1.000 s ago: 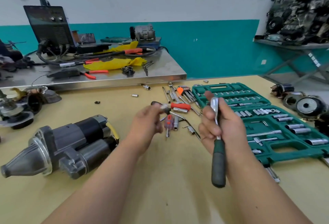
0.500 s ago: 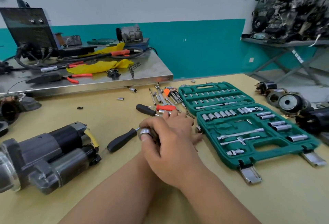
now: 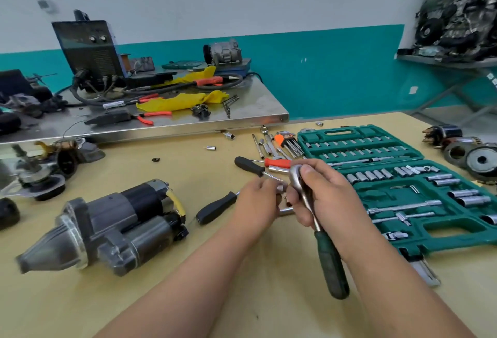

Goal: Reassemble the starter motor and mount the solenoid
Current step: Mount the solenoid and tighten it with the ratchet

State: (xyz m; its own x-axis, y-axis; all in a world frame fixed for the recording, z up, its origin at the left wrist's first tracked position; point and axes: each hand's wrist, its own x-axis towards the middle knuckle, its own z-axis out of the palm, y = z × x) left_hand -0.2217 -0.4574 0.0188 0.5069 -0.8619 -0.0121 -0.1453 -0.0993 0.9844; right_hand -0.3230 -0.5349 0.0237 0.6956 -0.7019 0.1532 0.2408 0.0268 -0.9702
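Note:
The starter motor [image 3: 107, 224] lies on its side at the left of the yellow bench [image 3: 242, 297], with its solenoid [image 3: 145, 238] alongside the black-and-grey body. My right hand [image 3: 328, 198] grips a ratchet wrench [image 3: 304, 189] near its chrome head, thumb on top; the dark green handle [image 3: 332, 265] points down toward me. My left hand [image 3: 255, 203] pinches a small silver socket [image 3: 281, 188] right beside the ratchet head. Whether the socket sits on the drive is hidden by my fingers.
An open green socket case [image 3: 357, 192] lies at the right. Black-handled screwdrivers [image 3: 215, 207], a red one [image 3: 277, 162], hex keys and loose sockets lie behind my hands. Motor parts sit at the far right [image 3: 481, 161] and far left [image 3: 35, 176]. A steel table [image 3: 263, 115] stands behind.
Both hands have lifted off the bench. The ratchet now stands with its head up and handle down toward me, and my left hand has come free of the right to hold a socket beside it.

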